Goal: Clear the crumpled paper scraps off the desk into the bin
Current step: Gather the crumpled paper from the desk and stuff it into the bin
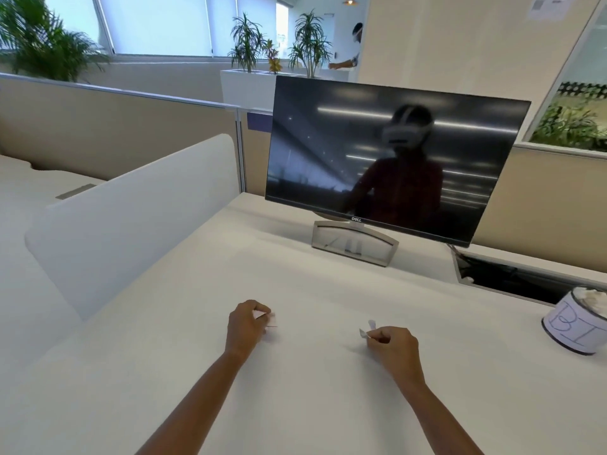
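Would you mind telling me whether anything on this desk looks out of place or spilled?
Nothing stands out: the left hand pinches one scrap, the right hand another scrap, and the bin stands upright, paper inside.

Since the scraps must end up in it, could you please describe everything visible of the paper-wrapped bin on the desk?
The small round paper-wrapped bin stands upright on the white desk at the far right, partly cut off by the picture's edge. White paper covers its wall, with hand-drawn letters "BI" showing; a dark base edge shows below. Its open top holds crumpled white paper. Nothing else touches it.
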Available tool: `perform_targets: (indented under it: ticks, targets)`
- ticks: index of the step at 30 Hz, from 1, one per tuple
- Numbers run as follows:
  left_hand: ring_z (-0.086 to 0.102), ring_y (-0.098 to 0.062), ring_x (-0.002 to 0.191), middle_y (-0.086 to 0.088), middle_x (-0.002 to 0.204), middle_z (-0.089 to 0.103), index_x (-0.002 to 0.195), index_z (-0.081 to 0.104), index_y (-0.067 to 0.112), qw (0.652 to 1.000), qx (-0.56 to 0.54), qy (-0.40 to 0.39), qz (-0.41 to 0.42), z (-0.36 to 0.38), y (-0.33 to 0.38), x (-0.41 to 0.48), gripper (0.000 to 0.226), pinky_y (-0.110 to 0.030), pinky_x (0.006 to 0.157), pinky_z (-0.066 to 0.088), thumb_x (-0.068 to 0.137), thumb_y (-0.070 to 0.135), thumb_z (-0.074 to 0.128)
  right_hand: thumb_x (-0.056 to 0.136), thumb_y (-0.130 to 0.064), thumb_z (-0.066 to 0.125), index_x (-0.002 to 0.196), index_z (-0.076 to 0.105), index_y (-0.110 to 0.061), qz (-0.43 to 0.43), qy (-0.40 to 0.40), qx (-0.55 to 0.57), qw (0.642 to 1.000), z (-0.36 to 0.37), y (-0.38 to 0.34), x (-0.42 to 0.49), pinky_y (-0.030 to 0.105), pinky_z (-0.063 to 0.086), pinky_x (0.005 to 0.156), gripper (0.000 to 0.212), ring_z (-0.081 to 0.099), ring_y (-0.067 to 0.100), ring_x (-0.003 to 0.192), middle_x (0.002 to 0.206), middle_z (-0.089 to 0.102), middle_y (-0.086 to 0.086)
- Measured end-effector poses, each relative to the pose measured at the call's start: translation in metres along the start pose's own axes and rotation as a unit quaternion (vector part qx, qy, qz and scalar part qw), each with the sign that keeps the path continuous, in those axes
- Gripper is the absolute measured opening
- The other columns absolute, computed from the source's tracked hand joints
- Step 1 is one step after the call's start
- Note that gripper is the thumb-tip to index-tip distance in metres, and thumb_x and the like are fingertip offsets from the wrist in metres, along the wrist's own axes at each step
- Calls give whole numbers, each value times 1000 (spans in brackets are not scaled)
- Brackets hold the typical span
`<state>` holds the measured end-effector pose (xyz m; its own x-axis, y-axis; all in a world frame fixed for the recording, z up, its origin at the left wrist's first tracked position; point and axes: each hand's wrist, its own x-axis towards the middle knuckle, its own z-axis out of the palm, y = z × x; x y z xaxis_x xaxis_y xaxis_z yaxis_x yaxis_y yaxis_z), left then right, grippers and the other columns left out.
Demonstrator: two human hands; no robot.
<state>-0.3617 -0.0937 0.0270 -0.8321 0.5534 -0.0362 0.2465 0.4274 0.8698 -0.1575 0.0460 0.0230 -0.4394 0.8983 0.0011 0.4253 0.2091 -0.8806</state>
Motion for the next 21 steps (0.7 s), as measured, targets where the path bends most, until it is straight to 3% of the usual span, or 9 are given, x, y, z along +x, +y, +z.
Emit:
perform_targets:
  ticks: [1, 3, 6, 9, 12, 15, 18, 21]
  targets:
    - [54, -8, 45, -14, 92, 61, 79, 60, 7, 1000, -8, -11, 1, 11, 8, -3, 14, -3, 42, 39, 84, -5, 56, 79, -4, 69, 47, 59, -19, 2, 7, 1, 1000, -9, 3, 0, 11, 23, 36, 37, 40, 2, 37, 42, 55, -1]
    - [55, -7, 41, -17, 92, 64, 80, 61, 5, 999, -30, -36, 2, 32, 25, -9, 14, -3, 42, 40, 84, -7, 54, 79, -4, 69, 55, 65, -14, 10, 19, 6, 1000, -31, 11, 1, 11, 24, 37, 26, 31, 5, 40, 42, 52, -4]
    - [57, 0, 34, -17, 90, 63, 78, 60, 3, 995, -66, -76, 3, 68, 50, -22, 14, -3, 39, 40, 84, -9, 54, 80, -6, 69, 64, 71, -4, 22, 44, 12, 999, -65, 26, 2, 13, 24, 39, 16, 34, 17, 51, 57, 57, 11]
    - [58, -5, 40, -25, 103, 64, 80, 61, 3, 991, -72, -112, 2, 105, 73, -35, 10, -7, 41, 43, 84, -6, 57, 80, -4, 68, 69, 72, 1, 34, 80, 7, 996, -103, 40, 2, 14, 25, 42, 13, 40, 19, 55, 63, 64, 19]
    - [57, -18, 50, -29, 109, 63, 79, 61, 3, 987, -67, -145, 16, 141, 99, -47, 12, -10, 42, 44, 83, -7, 58, 79, 1, 66, 71, 72, 3, 38, 115, -3, 993, -142, 50, 4, 9, 30, 40, 11, 43, 17, 54, 61, 63, 14]
    - [58, -15, 46, -29, 108, 62, 78, 59, 3, 981, -62, -173, 60, 181, 135, -64, 13, -7, 38, 41, 83, -9, 57, 79, 3, 65, 75, 73, 2, 35, 152, -33, 987, -185, 60, 7, 8, 32, 42, 10, 44, 12, 51, 59, 61, 9]
    - [64, -36, 64, -22, 103, 63, 79, 59, 6, 974, -58, -193, 100, 224, 171, -81, 14, -6, 39, 40, 84, -7, 57, 79, 5, 64, 77, 73, 4, 20, 192, -72, 978, -228, 69, 12, 10, 32, 46, 9, 47, 17, 54, 63, 64, 13]
    - [56, -27, 61, -21, 104, 63, 80, 61, 7, 964, -48, -217, 145, 268, 205, -97, 13, -5, 41, 40, 86, -4, 57, 79, 6, 64, 83, 73, 7, 9, 230, -107, 967, -269, 78, 20, 23, 39, 61, 10, 61, 26, 71, 79, 72, 19]
